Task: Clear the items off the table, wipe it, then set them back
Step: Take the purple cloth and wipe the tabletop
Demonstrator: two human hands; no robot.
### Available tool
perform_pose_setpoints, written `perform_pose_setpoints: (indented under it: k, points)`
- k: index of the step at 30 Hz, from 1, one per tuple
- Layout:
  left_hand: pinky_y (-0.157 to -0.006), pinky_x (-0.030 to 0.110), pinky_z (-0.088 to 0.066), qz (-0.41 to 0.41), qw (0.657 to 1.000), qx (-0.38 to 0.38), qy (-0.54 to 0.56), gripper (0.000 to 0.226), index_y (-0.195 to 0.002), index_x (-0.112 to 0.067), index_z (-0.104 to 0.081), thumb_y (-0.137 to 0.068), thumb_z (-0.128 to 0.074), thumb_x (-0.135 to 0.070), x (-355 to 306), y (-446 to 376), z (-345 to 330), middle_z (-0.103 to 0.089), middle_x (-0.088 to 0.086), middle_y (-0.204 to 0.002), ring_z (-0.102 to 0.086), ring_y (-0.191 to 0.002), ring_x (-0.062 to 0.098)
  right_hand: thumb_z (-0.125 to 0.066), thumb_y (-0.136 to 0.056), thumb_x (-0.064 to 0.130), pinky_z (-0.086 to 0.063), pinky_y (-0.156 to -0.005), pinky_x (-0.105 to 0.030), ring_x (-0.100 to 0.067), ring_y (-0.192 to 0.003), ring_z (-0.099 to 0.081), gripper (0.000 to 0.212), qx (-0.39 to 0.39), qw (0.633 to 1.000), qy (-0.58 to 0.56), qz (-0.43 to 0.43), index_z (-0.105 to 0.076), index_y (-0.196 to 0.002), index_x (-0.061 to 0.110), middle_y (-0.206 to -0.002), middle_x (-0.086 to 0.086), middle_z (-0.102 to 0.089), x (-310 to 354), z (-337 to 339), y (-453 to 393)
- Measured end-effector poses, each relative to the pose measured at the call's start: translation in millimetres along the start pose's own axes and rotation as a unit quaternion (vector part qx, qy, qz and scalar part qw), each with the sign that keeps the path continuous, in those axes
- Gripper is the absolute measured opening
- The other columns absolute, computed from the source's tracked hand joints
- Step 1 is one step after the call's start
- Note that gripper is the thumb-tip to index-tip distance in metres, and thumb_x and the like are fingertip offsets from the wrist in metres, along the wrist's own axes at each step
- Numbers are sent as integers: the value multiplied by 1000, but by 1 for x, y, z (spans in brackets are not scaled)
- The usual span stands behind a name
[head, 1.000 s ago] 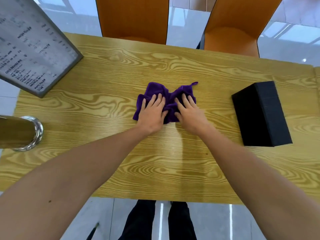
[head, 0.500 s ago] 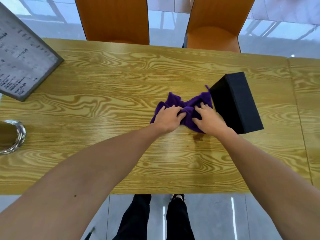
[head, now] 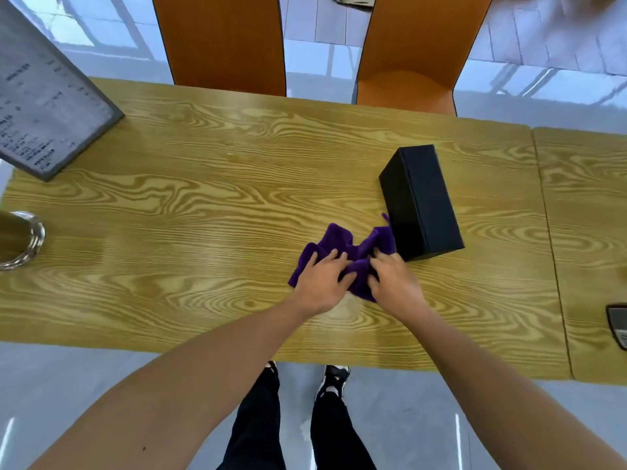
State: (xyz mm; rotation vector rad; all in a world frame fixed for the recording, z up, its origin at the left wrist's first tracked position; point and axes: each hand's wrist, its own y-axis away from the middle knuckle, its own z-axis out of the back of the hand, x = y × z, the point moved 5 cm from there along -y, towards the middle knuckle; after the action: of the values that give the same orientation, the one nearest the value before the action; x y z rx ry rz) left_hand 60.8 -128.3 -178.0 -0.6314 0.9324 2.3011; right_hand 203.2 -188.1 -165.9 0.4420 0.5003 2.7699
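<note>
Purple crumpled microfibre cloth (head: 353, 252) lies on the wood-grain counter (head: 203, 205), right of centre, its right edge touching the black rectangular box (head: 424, 205). Left hand (head: 322, 283) and right hand (head: 395, 283) rest side by side on the cloth, fingers bent and bunching the fabric. Grey menu board (head: 47, 103) stands at far left, two orange chairs (head: 224, 42) behind
</note>
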Motion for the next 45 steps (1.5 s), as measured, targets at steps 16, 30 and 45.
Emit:
perform_pose_setpoints:
  k: [16,30,45]
  points:
    - [-126,39,-10,-27,990,-115,-80,49,-144,-20,-53,-103,-38,-41,2,83,-67,-47,-6,-155,-29,-151,9,-60,-90,8,-36,-116,-41,-27,-155,-17,41,-11,994,-55,98,-53,-130,3,-164,-15,-28,13,-48,70]
    - [-126,49,-9,51,974,-178,-131,75,-158,0,-21,-100,-35,-46,39,79,-56,-14,17,-167,-7,-156,28,-45,-93,55,-11,-126,-47,-33,-156,6,92,-15,999,-1,-38,-6,-162,8,-168,-22,1,-1,-70,84]
    - [-127,45,4,-82,967,-89,-225,74,-161,-8,-9,-102,-36,-42,25,-22,-5,-1,7,-170,4,-157,21,-56,-83,9,-17,-126,-37,-27,-154,-19,81,-47,994,13,99,-24,-158,3,-164,-15,-27,30,-13,-20]
